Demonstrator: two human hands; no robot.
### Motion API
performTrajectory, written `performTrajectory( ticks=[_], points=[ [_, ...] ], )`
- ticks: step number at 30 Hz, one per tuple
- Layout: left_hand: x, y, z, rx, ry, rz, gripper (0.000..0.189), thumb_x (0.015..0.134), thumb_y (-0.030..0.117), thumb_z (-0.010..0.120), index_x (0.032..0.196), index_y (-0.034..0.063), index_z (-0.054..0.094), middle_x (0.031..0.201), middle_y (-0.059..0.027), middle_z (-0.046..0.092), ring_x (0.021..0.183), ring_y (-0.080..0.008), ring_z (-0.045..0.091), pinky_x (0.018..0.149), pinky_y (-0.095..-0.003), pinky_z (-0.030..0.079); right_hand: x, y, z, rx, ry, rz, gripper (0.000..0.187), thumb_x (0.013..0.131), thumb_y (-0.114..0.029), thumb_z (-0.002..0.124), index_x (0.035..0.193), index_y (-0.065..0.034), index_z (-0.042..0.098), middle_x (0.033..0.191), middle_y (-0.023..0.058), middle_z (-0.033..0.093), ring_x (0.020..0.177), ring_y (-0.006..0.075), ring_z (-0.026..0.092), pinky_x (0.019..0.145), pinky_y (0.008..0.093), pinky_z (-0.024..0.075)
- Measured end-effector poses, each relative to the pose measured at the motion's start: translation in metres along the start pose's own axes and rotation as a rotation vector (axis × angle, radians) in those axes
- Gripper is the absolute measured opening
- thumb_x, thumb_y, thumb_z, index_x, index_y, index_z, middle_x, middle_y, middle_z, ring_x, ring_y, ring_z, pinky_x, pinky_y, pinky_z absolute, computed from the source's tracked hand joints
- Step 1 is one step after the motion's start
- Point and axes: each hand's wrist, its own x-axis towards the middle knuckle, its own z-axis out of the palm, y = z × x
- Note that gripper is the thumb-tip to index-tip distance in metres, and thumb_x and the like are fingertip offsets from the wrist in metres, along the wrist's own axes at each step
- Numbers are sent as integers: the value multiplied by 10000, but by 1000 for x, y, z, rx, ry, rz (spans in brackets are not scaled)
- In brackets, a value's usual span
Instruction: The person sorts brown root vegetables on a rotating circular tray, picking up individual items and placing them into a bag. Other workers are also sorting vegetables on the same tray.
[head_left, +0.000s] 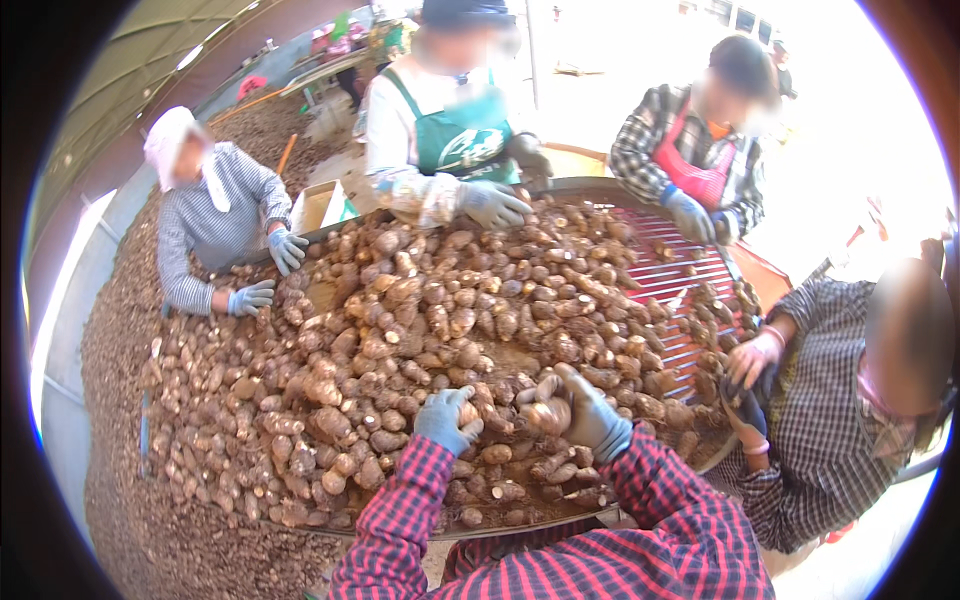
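Observation:
Taro corms (420, 315), brown and rough with some pale cut ends, lie heaped over a large sorting table (480, 530) before me. My left hand (444, 421), in a grey-blue glove, curls around a small corm (469, 413) at the near side of the heap. In my right hand (600, 420), gloved the same way, is a larger rounded corm (551, 417), gripped from its right side. Its far fingers are partly hidden behind the corm. A few longer corms lie between the two hands, and more lie in front of my sleeves.
Several co-workers stand around the table, their gloved hands (495, 204) at its edges. On the right, a slatted metal grate (679, 262) shows red beneath. A white box (319, 206) stands behind the far left rim. Loose small pieces (120, 420) cover the floor at left.

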Motion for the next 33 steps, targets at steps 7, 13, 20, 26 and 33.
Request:
performTrajectory(
  ticks=[7,13,20,26,33],
  points=[
    [-26,20,0,-1342,-457,81,512,863,146,904,1277,42,621,1187,-11,617,1056,-92,604,932,-283,533,-68,32,-15,-750,-3,-163,642,1101,-442,561,1576,-35,415,1403,98,618,1061,136,637,927,309,542],
    [-37,38,25,-1275,-633,-150,566,871,151,892,1319,39,564,1126,-29,623,888,-121,640,736,-258,567,-73,84,-12,-375,108,-167,547,1102,-409,555,1504,-55,448,1387,70,538,1280,163,520,1097,322,435],
    [-42,8,39,-1528,86,-257,381,929,128,812,1232,89,584,907,-67,702,736,-191,745,507,-278,610,-64,93,-14,-48,437,-357,546,1069,-234,649,1515,-43,400,1257,77,625,1019,179,674,821,296,585],
    [-75,27,21,-1866,-61,-270,296,1015,351,710,1121,83,642,1041,-103,703,905,-257,751,718,-389,686,-107,86,10,-39,430,-311,681,1121,-332,532,1664,-115,184,1543,176,474,1016,265,718,751,342,635],
    [-106,108,43,-945,-554,847,693,1057,221,612,1630,10,282,1646,-165,359,1548,-263,343,1268,-405,277,-195,114,14,-322,415,-207,631,1031,-342,710,1548,-86,456,1322,66,647,1056,132,655,861,293,569]
  ],
)
